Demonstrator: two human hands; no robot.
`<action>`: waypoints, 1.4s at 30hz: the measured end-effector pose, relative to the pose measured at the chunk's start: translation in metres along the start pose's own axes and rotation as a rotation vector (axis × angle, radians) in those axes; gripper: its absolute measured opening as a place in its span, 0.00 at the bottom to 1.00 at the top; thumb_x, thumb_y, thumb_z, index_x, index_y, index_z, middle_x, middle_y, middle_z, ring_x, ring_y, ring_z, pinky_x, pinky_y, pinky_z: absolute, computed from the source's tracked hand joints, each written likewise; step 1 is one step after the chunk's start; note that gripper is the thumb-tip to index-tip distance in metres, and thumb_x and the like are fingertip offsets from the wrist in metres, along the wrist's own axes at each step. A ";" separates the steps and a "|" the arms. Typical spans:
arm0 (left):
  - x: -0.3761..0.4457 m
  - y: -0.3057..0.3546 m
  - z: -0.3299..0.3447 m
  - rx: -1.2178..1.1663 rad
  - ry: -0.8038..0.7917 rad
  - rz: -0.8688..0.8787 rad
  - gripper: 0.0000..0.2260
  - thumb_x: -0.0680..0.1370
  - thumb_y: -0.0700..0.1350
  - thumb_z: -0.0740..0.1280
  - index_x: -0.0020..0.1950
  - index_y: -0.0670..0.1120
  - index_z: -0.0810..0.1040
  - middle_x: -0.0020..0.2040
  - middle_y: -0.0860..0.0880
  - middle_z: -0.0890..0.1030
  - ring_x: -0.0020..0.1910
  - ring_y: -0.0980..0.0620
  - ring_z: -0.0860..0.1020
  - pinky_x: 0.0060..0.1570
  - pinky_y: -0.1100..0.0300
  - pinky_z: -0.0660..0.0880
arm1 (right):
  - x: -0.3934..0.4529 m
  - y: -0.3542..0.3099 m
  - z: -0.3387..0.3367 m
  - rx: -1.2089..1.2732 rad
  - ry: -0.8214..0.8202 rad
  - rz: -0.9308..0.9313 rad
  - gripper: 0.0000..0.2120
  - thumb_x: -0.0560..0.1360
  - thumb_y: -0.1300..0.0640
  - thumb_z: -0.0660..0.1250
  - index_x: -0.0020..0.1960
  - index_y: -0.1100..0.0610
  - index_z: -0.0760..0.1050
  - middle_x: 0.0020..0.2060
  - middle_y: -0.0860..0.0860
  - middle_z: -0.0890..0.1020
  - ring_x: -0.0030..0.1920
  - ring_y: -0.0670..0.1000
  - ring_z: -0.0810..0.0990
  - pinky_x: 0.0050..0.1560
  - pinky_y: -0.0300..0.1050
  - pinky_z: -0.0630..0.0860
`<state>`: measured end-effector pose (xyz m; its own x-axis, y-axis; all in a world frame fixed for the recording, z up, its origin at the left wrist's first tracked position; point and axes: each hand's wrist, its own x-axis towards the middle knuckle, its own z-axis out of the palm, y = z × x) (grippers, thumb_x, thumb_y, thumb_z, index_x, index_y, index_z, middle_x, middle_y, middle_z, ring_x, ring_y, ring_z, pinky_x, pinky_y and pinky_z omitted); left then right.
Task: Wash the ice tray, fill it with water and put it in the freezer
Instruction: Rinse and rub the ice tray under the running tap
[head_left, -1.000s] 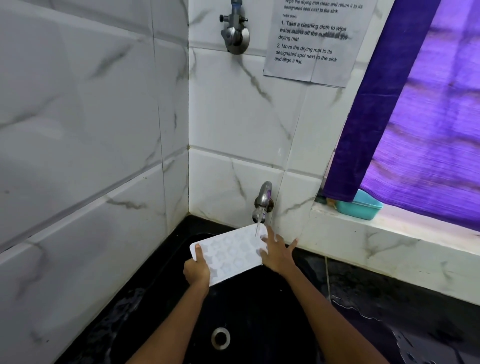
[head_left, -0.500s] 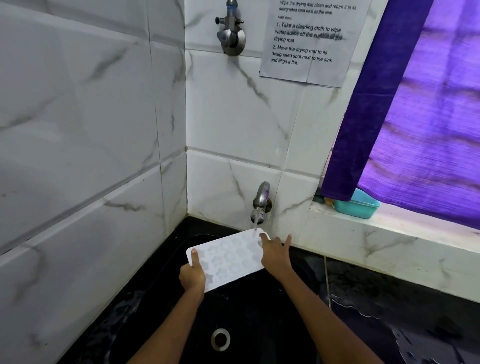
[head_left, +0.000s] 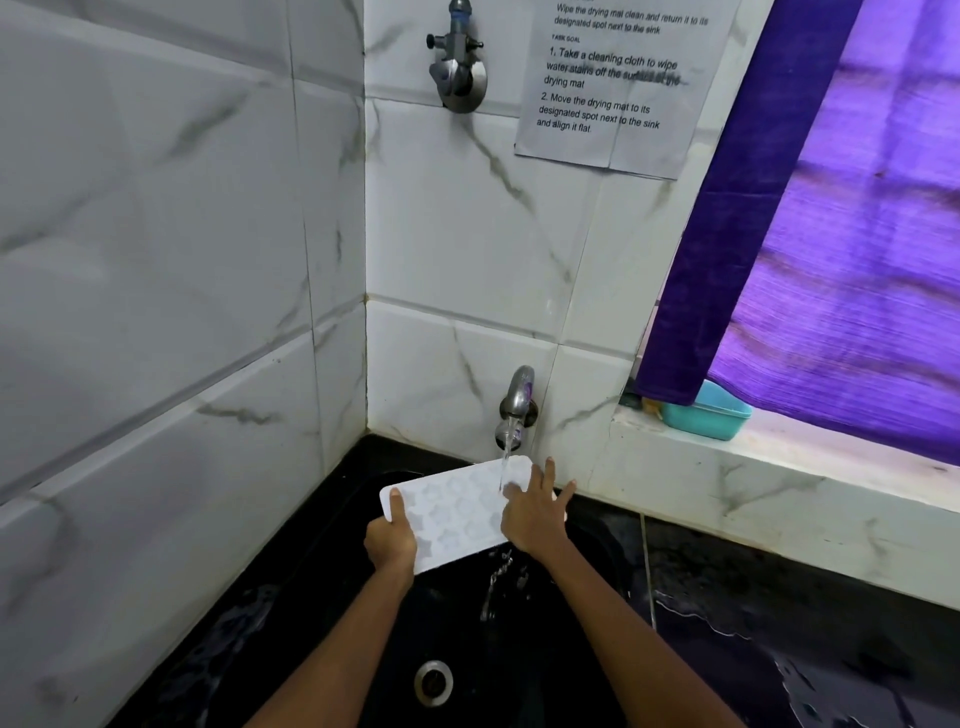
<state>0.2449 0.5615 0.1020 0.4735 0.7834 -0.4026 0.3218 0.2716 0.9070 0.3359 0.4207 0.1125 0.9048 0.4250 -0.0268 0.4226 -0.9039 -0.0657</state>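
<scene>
Ice tray (head_left: 457, 512) held over the black sink (head_left: 363, 675), under the running tap (head_left: 516, 410) at the sink's back edge. Left hand (head_left: 390, 540) grip curled round the tray's left end, thumb on top. Right hand (head_left: 535, 514) flat on the tray's right side, fingers spread. Water spills off the tray's near edge.

We face white marbled wall tiles (head_left: 182, 260), a purple curtain (head_left: 857, 260) glowing with what seems daylight, and a taped paper notice (head_left: 613, 83).
</scene>
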 end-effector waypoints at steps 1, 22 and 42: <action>0.000 -0.001 0.000 -0.011 -0.005 -0.018 0.27 0.81 0.54 0.59 0.57 0.29 0.76 0.58 0.31 0.78 0.57 0.33 0.77 0.57 0.48 0.73 | 0.000 -0.002 0.002 0.000 0.011 -0.006 0.18 0.77 0.55 0.55 0.66 0.54 0.66 0.74 0.60 0.50 0.75 0.62 0.39 0.68 0.71 0.45; 0.000 -0.009 0.010 -0.023 -0.058 -0.025 0.26 0.80 0.54 0.59 0.57 0.30 0.76 0.57 0.32 0.79 0.57 0.34 0.78 0.58 0.48 0.74 | -0.006 0.028 -0.004 0.109 -0.063 0.048 0.24 0.76 0.35 0.52 0.64 0.46 0.72 0.74 0.57 0.54 0.75 0.60 0.39 0.67 0.72 0.37; 0.000 0.008 0.026 -0.018 -0.072 0.010 0.27 0.80 0.55 0.58 0.59 0.30 0.76 0.59 0.33 0.78 0.59 0.35 0.77 0.59 0.49 0.73 | -0.013 0.001 -0.002 0.055 0.113 -0.036 0.42 0.66 0.37 0.31 0.64 0.53 0.70 0.74 0.59 0.55 0.75 0.61 0.41 0.67 0.72 0.39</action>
<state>0.2683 0.5490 0.1064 0.5346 0.7441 -0.4006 0.3020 0.2746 0.9129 0.3251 0.4141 0.1149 0.8907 0.4457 0.0891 0.4538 -0.8830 -0.1194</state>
